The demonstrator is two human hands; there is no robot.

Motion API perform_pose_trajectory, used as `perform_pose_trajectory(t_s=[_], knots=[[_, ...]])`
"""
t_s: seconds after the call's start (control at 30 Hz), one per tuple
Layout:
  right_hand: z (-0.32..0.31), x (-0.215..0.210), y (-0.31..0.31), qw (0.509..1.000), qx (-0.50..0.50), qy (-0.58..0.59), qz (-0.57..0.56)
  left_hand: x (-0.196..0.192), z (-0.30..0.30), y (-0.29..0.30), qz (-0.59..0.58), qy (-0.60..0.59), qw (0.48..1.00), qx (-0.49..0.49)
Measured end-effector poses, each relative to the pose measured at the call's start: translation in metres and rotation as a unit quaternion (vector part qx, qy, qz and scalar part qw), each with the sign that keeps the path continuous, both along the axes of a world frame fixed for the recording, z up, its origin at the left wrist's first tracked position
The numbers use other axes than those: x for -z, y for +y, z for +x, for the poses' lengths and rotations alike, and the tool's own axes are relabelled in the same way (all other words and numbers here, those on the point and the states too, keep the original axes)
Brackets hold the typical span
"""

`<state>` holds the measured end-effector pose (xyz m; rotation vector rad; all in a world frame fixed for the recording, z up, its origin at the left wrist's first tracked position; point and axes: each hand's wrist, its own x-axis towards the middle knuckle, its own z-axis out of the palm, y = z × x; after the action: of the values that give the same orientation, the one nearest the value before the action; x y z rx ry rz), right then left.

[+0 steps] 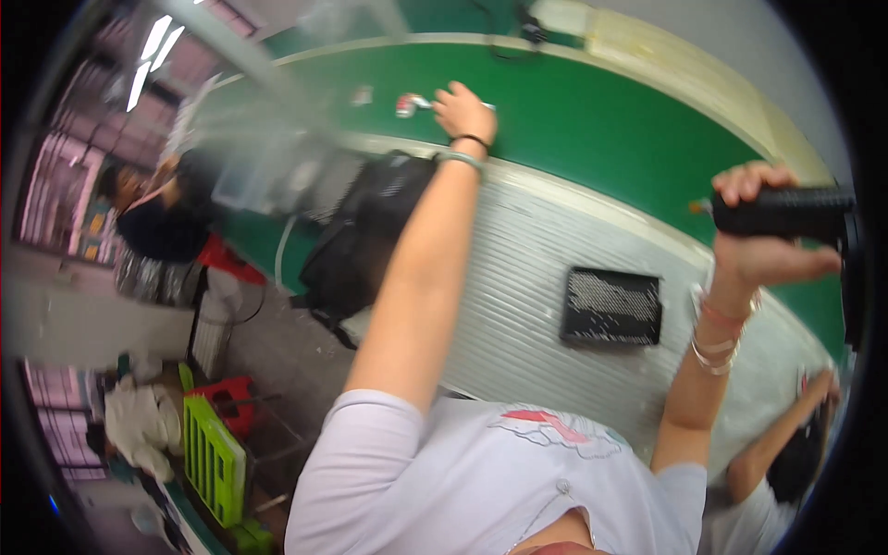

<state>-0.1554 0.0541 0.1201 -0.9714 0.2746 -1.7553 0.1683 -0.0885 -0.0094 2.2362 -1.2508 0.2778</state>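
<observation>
Reaching far over the green work surface (601, 125), my left hand (465, 115) has its fingers curled together. A small red-and-white piece (405, 105) lies just left of its fingertips, and a bit of white shows at the palm's other side. What sits inside the fingers is hidden. At the right, my right hand (754, 222) is wrapped round a black electric screwdriver (786, 212), held level with its tip pointing left. Nearer my body, a black rectangular tray (612, 306) filled with rows of small light pieces rests on the ribbed pale mat (518, 277).
A black bag-like bundle (370, 222) lies left of my left forearm. A co-worker (157, 213) is at the far left, and another person's arm (777, 435) shows at the lower right. Green (213, 462) and red crates stand lower left. A dark cable (529, 32) lies at the back.
</observation>
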Motion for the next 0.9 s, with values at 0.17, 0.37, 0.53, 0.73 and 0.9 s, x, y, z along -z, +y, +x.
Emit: perform_pose_trajectory(t_s=[0.17, 0.37, 0.53, 0.73, 0.9], knots=[[-0.021, 0.018, -0.004, 0.997, 0.006, 0.080, -0.013, 0.034, -0.014, -0.015, -0.014, -0.024, 0.999, -0.025], [-0.004, 0.009, 0.000, 0.994, 0.022, 0.107, -0.011, 0.031, -0.010, 0.000, -0.043, 0.014, 0.999, 0.006], [-0.005, 0.001, 0.003, 0.994, 0.027, 0.105, -0.032, 0.028, -0.014, 0.009, -0.087, 0.112, 0.983, 0.114], [-0.012, -0.002, 0.007, 0.993, 0.039, 0.106, -0.030, 0.009, -0.073, 0.095, -0.105, 0.177, 0.859, 0.468], [-0.013, 0.000, 0.014, 0.993, 0.030, 0.108, -0.035, 0.012, -0.098, 0.142, -0.081, 0.195, 0.776, 0.595]])
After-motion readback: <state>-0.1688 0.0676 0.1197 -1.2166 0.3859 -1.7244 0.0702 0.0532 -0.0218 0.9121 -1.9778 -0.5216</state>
